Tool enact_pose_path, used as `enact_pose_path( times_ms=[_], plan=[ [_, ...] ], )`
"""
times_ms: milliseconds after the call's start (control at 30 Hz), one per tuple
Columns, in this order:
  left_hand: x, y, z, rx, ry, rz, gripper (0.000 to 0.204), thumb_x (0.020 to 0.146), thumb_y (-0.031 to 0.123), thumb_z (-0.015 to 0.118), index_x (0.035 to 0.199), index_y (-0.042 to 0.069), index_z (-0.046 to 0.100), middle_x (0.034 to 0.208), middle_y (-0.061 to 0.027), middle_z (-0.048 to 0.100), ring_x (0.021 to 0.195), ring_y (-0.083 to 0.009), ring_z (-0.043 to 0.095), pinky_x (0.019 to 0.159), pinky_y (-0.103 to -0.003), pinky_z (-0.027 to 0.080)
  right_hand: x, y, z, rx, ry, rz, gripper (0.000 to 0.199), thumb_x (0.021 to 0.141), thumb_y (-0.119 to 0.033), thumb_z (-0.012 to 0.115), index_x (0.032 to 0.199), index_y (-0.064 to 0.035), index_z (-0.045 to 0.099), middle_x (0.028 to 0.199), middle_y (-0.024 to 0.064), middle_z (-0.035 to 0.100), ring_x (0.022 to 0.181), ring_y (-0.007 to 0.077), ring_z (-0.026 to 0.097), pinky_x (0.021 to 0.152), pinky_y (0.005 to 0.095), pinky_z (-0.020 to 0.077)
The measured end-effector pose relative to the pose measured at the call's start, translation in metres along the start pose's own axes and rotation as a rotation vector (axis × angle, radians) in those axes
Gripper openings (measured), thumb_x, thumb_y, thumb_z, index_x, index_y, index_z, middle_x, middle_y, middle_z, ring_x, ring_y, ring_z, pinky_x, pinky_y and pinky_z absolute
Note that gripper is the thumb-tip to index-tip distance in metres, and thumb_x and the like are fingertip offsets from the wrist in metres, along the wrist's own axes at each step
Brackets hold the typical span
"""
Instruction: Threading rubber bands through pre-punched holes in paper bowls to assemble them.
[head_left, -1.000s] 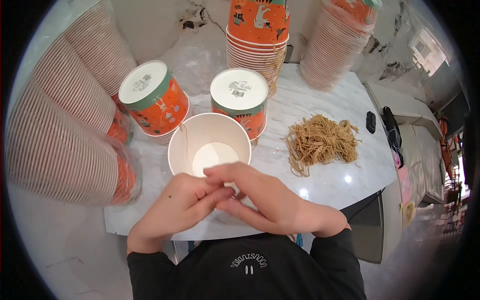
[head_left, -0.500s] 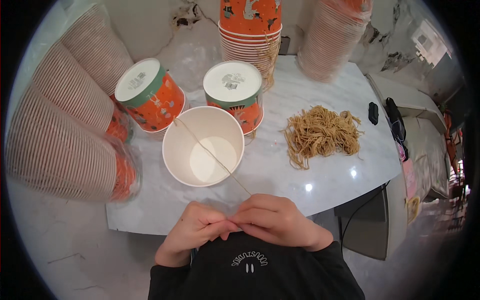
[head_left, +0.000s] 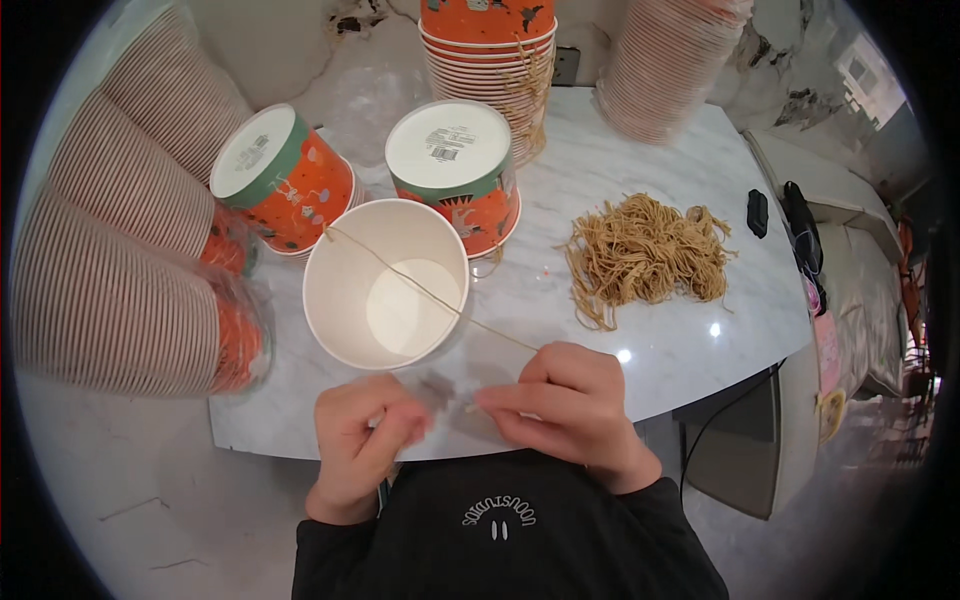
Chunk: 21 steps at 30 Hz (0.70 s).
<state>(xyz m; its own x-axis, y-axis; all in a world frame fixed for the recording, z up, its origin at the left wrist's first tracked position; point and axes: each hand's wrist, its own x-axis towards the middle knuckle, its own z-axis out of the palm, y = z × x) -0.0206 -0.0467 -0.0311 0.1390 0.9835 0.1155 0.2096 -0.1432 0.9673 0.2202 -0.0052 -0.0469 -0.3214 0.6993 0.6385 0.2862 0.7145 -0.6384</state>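
Both your hands pinch one thin string [head_left: 430, 292]: right hand [head_left: 565, 410] fingertips grip it, left hand [head_left: 362, 440] blurred beside, string crossing the white paper cup [head_left: 385, 285].

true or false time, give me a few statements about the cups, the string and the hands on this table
1. The white cup in front of the person stands open side up. True.
2. A thin string crosses the white cup's mouth toward the right hand. True.
3. The two orange cups behind the white cup stand open side up. False: both are turned over, white bases up.
4. The pile of tan strings lies inside the white cup. False: it lies on the marble table, to the cup's right.
5. The left hand rests on the pile of strings. False: it is near the table's front edge, beside the right hand.
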Motion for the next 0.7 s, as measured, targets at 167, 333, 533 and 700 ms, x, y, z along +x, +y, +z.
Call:
enact_pose_path(
  times_ms=[167, 333, 533, 700],
  plan=[
    [0.033, 0.015, 0.026, 0.412, 0.278, 0.2, 0.028, 0.076, -0.004, 0.081, 0.102, 0.003, 0.073, 0.102, -0.0091, 0.068, 0.097, -0.0217, 0.064, 0.076, -0.03, 0.049, -0.001, 0.023, 0.019, -0.1, 0.059, 0.035, 0.027, 0.065, -0.002, 0.084, 0.089, -0.0131, 0.079, 0.069, -0.0001, 0.054, 0.058, 0.0162, 0.055, 0.05, 0.0299, 0.041],
    [0.035, 0.014, 0.021, 0.648, 0.063, 0.336, 0.032, 0.07, 0.013, 0.089, 0.099, 0.009, 0.078, 0.104, -0.0012, 0.071, 0.095, -0.0225, 0.063, 0.09, -0.036, 0.046, -0.003, 0.024, 0.022, -0.033, 0.103, 0.035, 0.026, 0.066, -0.002, 0.083, 0.089, -0.0128, 0.078, 0.069, 0.0006, 0.054, 0.059, 0.017, 0.055, 0.05, 0.0301, 0.0417],
    [0.03, 0.005, 0.019, 0.709, 0.033, 0.472, 0.024, 0.068, 0.023, 0.089, 0.089, 0.016, 0.079, 0.095, 0.0052, 0.07, 0.089, -0.0184, 0.06, 0.101, -0.045, 0.036, -0.002, 0.021, 0.013, 0.055, 0.065, 0.026, 0.024, 0.072, -0.003, 0.084, 0.093, -0.011, 0.075, 0.07, 0.0022, 0.055, 0.06, 0.0193, 0.057, 0.051, 0.0306, 0.0428],
    [0.03, 0.002, 0.019, 0.658, 0.079, 0.525, 0.017, 0.072, 0.023, 0.086, 0.084, 0.016, 0.076, 0.092, 0.0047, 0.069, 0.088, -0.0191, 0.059, 0.103, -0.048, 0.034, -0.005, 0.02, 0.016, 0.179, -0.048, -0.009, 0.023, 0.081, -0.007, 0.083, 0.102, -0.0106, 0.073, 0.069, 0.0018, 0.054, 0.056, 0.0202, 0.056, 0.048, 0.0328, 0.0408]
  ],
)
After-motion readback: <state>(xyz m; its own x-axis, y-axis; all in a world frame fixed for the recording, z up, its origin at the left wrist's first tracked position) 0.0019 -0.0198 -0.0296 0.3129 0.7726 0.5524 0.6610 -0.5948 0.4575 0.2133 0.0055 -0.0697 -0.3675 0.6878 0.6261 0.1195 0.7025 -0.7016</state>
